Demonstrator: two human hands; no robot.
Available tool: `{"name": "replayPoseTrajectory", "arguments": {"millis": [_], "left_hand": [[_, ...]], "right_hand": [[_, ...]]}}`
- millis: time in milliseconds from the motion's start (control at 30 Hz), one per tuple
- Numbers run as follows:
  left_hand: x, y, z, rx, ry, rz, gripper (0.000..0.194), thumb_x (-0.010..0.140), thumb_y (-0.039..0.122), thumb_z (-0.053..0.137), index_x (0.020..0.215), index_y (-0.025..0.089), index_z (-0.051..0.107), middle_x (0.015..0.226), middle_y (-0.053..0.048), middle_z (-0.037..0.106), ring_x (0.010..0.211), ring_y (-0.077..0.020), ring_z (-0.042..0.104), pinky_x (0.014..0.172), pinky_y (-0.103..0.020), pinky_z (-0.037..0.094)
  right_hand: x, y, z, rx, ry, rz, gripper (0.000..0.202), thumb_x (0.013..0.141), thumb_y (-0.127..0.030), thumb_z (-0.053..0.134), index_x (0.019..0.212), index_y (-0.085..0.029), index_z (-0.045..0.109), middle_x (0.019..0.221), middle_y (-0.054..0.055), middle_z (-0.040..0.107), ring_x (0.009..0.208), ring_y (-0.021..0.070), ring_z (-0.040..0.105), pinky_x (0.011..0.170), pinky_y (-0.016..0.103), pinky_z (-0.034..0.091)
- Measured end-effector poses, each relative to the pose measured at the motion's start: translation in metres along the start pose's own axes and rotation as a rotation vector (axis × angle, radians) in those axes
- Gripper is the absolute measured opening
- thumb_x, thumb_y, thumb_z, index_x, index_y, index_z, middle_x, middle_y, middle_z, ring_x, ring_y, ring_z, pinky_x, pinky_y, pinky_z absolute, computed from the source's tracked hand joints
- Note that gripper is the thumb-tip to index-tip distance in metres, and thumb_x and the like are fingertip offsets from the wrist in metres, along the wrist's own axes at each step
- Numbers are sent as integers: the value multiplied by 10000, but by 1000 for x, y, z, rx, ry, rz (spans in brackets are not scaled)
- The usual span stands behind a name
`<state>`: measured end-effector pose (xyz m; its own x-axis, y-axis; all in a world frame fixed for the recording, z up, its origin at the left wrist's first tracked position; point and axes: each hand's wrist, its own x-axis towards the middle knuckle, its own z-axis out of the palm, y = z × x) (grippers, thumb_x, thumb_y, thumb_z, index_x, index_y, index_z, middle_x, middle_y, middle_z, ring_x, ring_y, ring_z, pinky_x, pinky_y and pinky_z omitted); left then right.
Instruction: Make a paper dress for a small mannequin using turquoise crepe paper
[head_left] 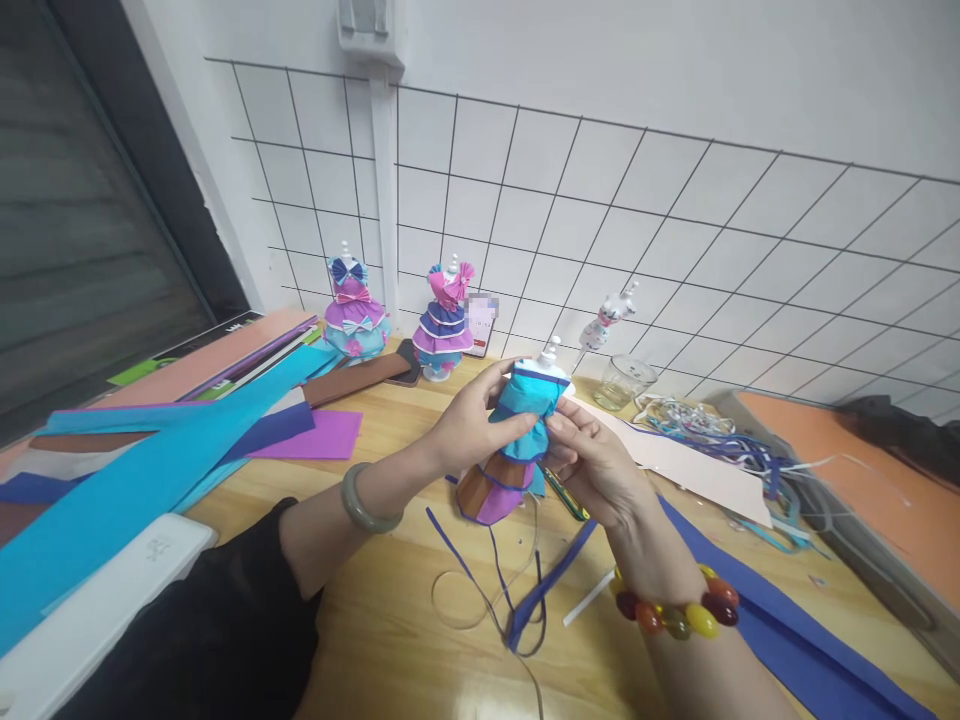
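Observation:
A small dress form (529,395) wears a turquoise bodice with blue trim and a brown and purple skirt (504,485). My left hand (480,415) wraps round its left side, thumb pressed on the turquoise front. On the other side, my right hand (589,450) pinches at the edge of the bodice by the waist; the exact bit between its fingertips is too small to make out. Thin blue paper strips (517,610) lie on the wooden table below the skirt. Behind my right hand, a green and yellow cutter (564,495) is partly hidden.
Two dressed forms, one with bows (356,310) and one with ruffles (444,325), stand at the back beside a phone (480,325). A bare form (609,318) leans near a glass (624,382). Coloured paper (187,430) fills the left; paper scraps (697,430) and a blue sheet (795,620) lie right.

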<state>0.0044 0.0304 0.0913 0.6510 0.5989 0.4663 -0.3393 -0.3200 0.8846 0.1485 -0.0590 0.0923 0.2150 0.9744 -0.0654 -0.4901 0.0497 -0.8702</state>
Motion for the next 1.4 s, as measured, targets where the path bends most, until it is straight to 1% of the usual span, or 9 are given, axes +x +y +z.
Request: {"name": "replayPoseTrajectory", "arguments": {"millis": [100, 233, 533, 600, 800, 900, 1033, 1167, 1400], "left_hand": [[0, -1, 0, -6, 13, -29, 629, 769, 227, 676, 1338, 166, 416, 1269, -136, 588, 1140, -252, 585, 949, -394, 494], [-1, -2, 2, -13, -7, -28, 632, 763, 235, 687, 1334, 179, 420, 1261, -134, 590, 1127, -250, 591, 926, -393, 513], [-9, 7, 11, 47, -81, -20, 600, 775, 239, 686, 1327, 178, 457, 1310, -127, 563, 1160, -255, 571, 976, -418, 493], [-12, 10, 13, 85, -108, -18, 600, 770, 238, 690, 1325, 173, 469, 1304, -123, 569, 1156, -257, 570, 982, -425, 490], [-13, 10, 15, 145, -95, 41, 626, 753, 204, 699, 1329, 219, 454, 1291, -100, 579, 1201, -240, 549, 1035, -429, 450], [-9, 6, 13, 107, -48, 49, 491, 767, 211, 685, 1220, 195, 497, 1219, -104, 608, 1148, -213, 583, 1033, -422, 445], [-8, 5, 13, 232, 25, 42, 252, 792, 201, 631, 1032, 186, 556, 1100, -70, 647, 1081, -193, 605, 1004, -404, 447], [-10, 6, 13, 376, 98, 147, 196, 797, 146, 585, 989, 188, 583, 1016, -45, 671, 996, -176, 627, 922, -353, 491], [-8, 0, 7, 749, 85, 549, 147, 872, 156, 512, 949, 183, 635, 997, -68, 722, 1037, -211, 629, 950, -415, 446]], "right_hand": [[-2, -9, -7, -53, -3, 38, 396, 610, -240, 862, 962, -198, 686, 570, -84, 525, 434, 17, 389, 416, 142, 391], [-7, -25, -19, -236, 71, -13, 381, 634, -278, 849, 981, -217, 703, 772, -16, 653, 528, 49, 500, 451, 166, 445], [-22, -31, -12, -507, 164, -399, 325, 682, -424, 801, 985, -323, 739, 1051, 27, 705, 901, 178, 646, 798, 337, 548], [-26, -28, -8, -558, 159, -443, 284, 701, -408, 791, 970, -329, 744, 1027, 25, 724, 911, 195, 661, 831, 373, 539], [-25, -26, -11, -626, 261, -513, 215, 710, -382, 784, 895, -277, 756, 883, 30, 748, 789, 213, 683, 704, 367, 553], [-19, -27, -20, -604, 309, -502, 213, 729, -396, 765, 895, -264, 753, 895, 30, 750, 794, 209, 687, 732, 367, 548], [-16, -27, -24, -620, 336, -484, 241, 743, -425, 743, 926, -268, 753, 944, 30, 747, 843, 218, 684, 790, 386, 536], [-16, -26, -21, -592, 365, -470, 248, 732, -436, 749, 910, -263, 752, 908, 23, 745, 836, 216, 681, 818, 390, 525], [-17, -24, -16, -541, 353, -454, 233, 721, -411, 766, 902, -266, 750, 867, 14, 733, 843, 202, 669, 814, 365, 515]]}}
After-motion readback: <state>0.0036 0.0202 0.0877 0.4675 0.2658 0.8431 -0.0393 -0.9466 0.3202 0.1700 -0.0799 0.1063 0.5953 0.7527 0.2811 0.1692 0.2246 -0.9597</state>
